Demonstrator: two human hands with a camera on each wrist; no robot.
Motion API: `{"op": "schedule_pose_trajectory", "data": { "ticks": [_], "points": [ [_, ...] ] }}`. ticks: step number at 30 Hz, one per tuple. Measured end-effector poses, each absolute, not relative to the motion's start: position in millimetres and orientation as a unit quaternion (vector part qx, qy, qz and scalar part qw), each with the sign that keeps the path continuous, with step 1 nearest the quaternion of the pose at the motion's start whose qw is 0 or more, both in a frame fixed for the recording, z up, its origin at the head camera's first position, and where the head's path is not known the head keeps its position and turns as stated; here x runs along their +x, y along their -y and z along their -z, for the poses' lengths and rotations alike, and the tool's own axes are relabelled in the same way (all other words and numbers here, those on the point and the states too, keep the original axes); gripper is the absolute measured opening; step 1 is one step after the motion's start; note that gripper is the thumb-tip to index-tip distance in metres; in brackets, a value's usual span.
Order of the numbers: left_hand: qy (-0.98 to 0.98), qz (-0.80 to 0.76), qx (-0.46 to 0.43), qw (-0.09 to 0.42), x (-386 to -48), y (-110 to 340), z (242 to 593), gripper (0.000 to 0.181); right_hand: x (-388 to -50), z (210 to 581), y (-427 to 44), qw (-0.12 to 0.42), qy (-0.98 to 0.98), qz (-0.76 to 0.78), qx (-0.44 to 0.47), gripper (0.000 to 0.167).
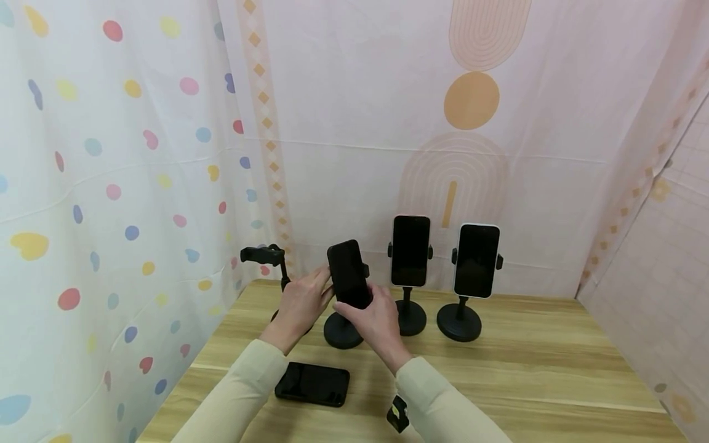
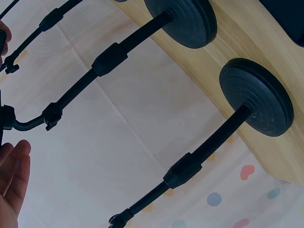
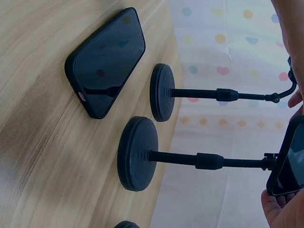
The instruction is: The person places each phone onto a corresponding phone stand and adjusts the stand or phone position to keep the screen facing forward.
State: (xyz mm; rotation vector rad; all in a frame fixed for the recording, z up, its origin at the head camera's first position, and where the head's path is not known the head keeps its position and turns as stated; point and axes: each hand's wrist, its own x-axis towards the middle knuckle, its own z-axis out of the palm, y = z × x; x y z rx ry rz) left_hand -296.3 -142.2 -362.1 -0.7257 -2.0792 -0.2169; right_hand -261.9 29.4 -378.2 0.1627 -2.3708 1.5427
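Note:
A black smartphone (image 1: 348,274) stands tilted at the head of a black phone stand (image 1: 342,332), between both hands. My left hand (image 1: 301,301) holds its left edge, with fingers reaching behind it in the left wrist view; the thumb is hidden there. At the lower right corner, my right hand (image 1: 373,317) grips the phone, thumb along the bottom front edge and fingers at the back. Part of a clamp (image 1: 366,270) shows past the phone's right edge. How firmly the clamp seats the phone is hidden.
Two more stands carry white-edged phones (image 1: 410,251) (image 1: 477,260) on the right. Left of my hands is a stand with a bare holder (image 1: 263,254). Another black phone (image 1: 312,384) lies flat in front, and a small black object (image 1: 397,414) sits near my right sleeve.

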Motion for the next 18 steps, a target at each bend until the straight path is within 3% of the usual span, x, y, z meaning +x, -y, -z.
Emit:
{"op": "schedule_pose_trajectory", "data": {
  "ticks": [10,18],
  "points": [
    [0.829,0.100,-0.313,0.452,-300.4,145.2,363.0,0.028,-266.3,380.4,-23.7,0.170,0.820,-0.544,0.050,0.061],
    [0.824,0.114,-0.324,0.450,-302.1,147.3,364.6,0.029,-266.6,382.9,-19.0,0.179,0.817,-0.547,0.042,0.066]
  ]
}}
